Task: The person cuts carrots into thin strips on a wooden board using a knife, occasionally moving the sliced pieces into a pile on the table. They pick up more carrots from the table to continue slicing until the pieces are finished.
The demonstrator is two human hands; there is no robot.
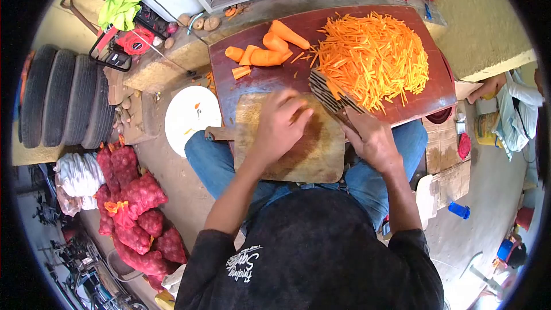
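Note:
My right hand (372, 138) grips the handle of a wide cleaver (328, 93), its blade pushed against a big heap of shredded carrot (373, 57) on a dark red tray (252, 80). My left hand (281, 123) lies palm down on the small wooden cutting board (321, 158) on my lap, fingers spread, holding nothing. Several peeled carrot chunks (270, 49) sit at the tray's far left.
A white lid (189, 116) lies on the ground left of my knee. Red mesh sacks (135, 201) and stacked tyres (63, 100) stand at the left. Another person's hand (487, 87) reaches in at the right beside a yellow bucket (487, 129).

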